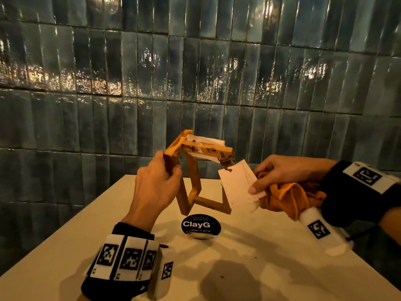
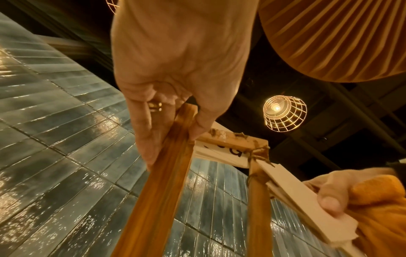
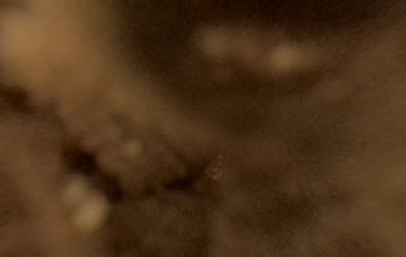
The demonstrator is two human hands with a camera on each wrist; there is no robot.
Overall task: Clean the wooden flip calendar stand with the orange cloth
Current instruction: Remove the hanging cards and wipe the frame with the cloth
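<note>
The wooden flip calendar stand (image 1: 195, 181) is lifted and tilted above the table. My left hand (image 1: 156, 183) grips its left upright (image 2: 158, 182), thumb on one side and fingers on the other. White cards hang from the top bar (image 2: 230, 139) by twine. My right hand (image 1: 280, 172) pinches a bundle of these white cards (image 1: 237, 183) with the thumb on top (image 2: 329, 203), and holds the bunched orange cloth (image 1: 290, 198) in the same palm. The cloth (image 2: 380, 208) sits under the cards. The right wrist view is a brown blur.
A round black disc labelled ClayGo (image 1: 200, 224) lies on the white table (image 1: 260, 268) just below the stand. A dark glossy tiled wall (image 1: 195, 83) stands close behind the table. Wire-cage lamps (image 2: 284, 113) hang overhead. Small crumbs dot the tabletop.
</note>
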